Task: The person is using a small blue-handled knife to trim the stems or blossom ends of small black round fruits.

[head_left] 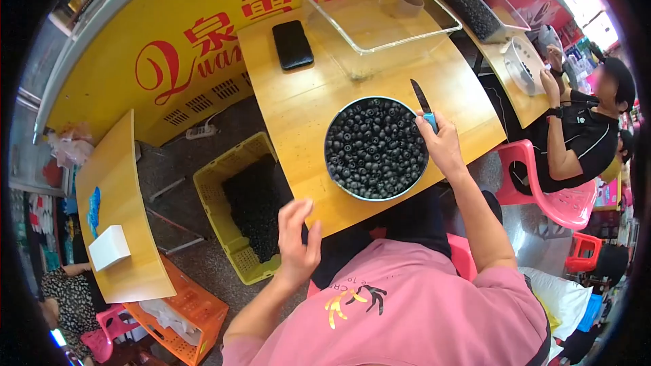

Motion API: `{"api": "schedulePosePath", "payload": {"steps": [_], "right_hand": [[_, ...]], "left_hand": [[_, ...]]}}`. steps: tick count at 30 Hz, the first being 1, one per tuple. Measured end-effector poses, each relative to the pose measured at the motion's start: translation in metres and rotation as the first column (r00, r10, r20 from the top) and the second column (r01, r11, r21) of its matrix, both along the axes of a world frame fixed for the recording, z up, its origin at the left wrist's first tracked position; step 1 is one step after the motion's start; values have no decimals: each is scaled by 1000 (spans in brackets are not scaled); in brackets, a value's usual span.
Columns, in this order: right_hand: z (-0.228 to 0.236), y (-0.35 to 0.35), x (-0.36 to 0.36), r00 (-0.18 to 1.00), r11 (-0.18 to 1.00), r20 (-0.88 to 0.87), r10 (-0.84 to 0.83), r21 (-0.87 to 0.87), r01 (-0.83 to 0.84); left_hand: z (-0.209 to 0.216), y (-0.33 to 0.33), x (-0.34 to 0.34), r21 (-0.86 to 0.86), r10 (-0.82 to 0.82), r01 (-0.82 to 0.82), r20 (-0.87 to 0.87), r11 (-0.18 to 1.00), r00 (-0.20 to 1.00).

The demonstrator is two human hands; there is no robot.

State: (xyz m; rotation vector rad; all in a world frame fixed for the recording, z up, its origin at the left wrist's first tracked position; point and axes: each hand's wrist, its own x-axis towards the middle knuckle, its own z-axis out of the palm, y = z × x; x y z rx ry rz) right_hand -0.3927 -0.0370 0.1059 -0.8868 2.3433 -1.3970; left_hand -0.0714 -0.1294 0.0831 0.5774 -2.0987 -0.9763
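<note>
Our right hand (444, 146) grips a blue-handled knife (424, 105), fingers wrapped around it, blade pointing away, touching the bowl of dark round fruit (375, 149). Our left hand (298, 237) hovers with fingers spread beside the surface (305, 105).

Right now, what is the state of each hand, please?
Left hand: open, fingers spread, holding nothing.
Right hand: closed on the blue-handled knife with a dark blade, beside the round metal bowl of small dark fruits.

Wooden tables (298, 105), pink plastic chairs (566, 203), yellow counter (122, 47), grey floor (203, 264).
</note>
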Motion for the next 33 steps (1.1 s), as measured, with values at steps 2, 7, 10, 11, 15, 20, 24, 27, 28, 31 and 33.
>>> {"api": "schedulePosePath", "payload": {"steps": [2,7,10,11,15,20,24,27,28,31,33], "right_hand": [[0,0,8,998,999,-63,0,49,3],[-18,5,13,995,994,-20,-93,-65,92],[-19,11,14,999,995,22,-36,-95,38],[-19,14,13,999,994,49,-18,-111,24],[-30,21,7,991,988,131,28,-155,-7],[-31,21,12,997,978,-40,66,-195,-73],[-37,31,6,997,955,-48,67,-286,-78],[-32,31,10,994,939,-99,35,-337,-67],[-29,31,12,993,948,-121,11,-315,-49],[-33,34,7,991,952,-131,3,-303,-43],[-33,37,8,994,943,-106,-4,-330,-32]], "left_hand": [[3,-13,-21,61,5,-4,-14,998,1000],[-6,-18,-66,386,11,64,-190,920,982],[-15,-15,-81,455,28,95,-256,885,966],[-18,-15,-86,482,49,86,-260,872,964],[-17,-9,-103,649,135,133,-346,749,929],[-16,-3,-118,756,288,167,-430,633,856],[15,14,-124,619,227,103,-431,779,873],[34,11,-132,536,155,93,-400,839,903],[17,-2,-130,555,172,50,-339,830,925],[23,4,-138,568,248,-77,-231,820,941],[14,-5,-139,568,223,-56,-229,821,947]]}}
